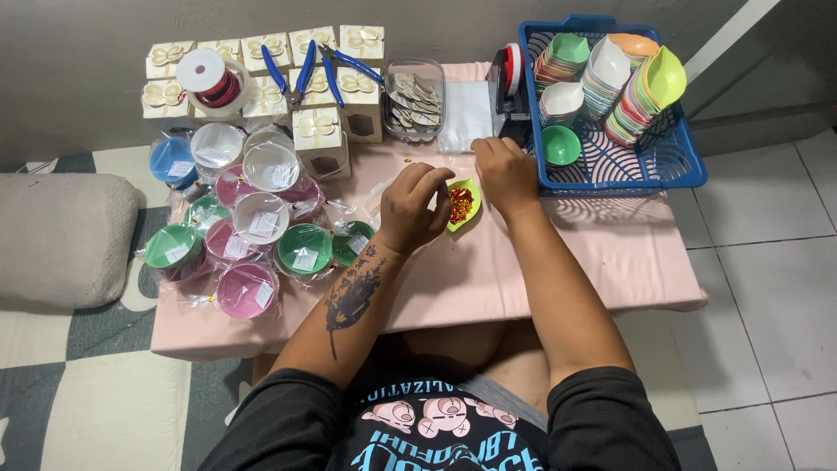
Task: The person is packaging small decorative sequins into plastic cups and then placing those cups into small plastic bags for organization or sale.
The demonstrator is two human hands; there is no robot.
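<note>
- Covering the low table [523, 279]: a pink cloth.
- Blue basket [671, 161], at two o'clock: stacked coloured dishes.
- Wrapped round bowls [253, 231], at nine o'clock.
- Left hand [417, 209]: fingers curled, tips pinched; what they hold cannot be told.
- Right hand [506, 174]: loosely closed, touching the dish's rim.
- Yellow-green leaf dish [464, 205], centre, between both hands: red and gold beads.

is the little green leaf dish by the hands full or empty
Not empty. The green leaf-shaped dish holds a small heap of red and gold bits, with green rim showing around it. The left hand partly covers its edge.
</note>
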